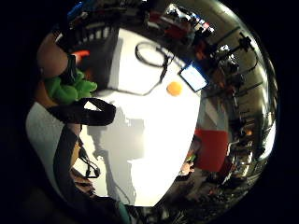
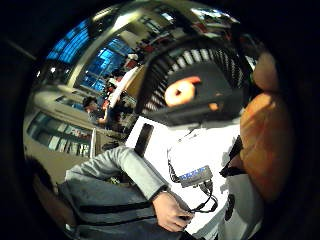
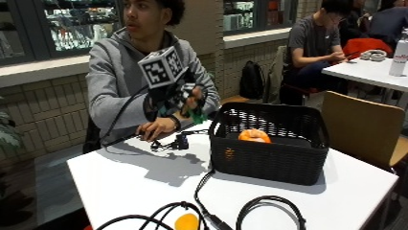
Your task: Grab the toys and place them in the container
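My gloved right hand (image 3: pixel 182 98) is raised above the white table (image 3: pixel 140 184), just to the side of the black basket (image 3: pixel 271 146), and my fingers are curled around a green toy (image 1: pixel 70 88); from the outside only a bit of green (image 3: pixel 199 116) shows under the glove. In the thumb-side palm view something orange (image 2: pixel 265 145) sits right against my palm, though I cannot tell whether it is part of the same toy. An orange toy (image 3: pixel 254 135) already lies inside the basket, on its floor near the middle. Another small orange toy (image 3: pixel 186 222) rests on the table at its near edge, beside the black cables (image 3: pixel 255 211) that loop in front of the basket. My bare left hand (image 3: pixel 159 128) rests on the table near a small black device (image 3: pixel 180 142) with its cable
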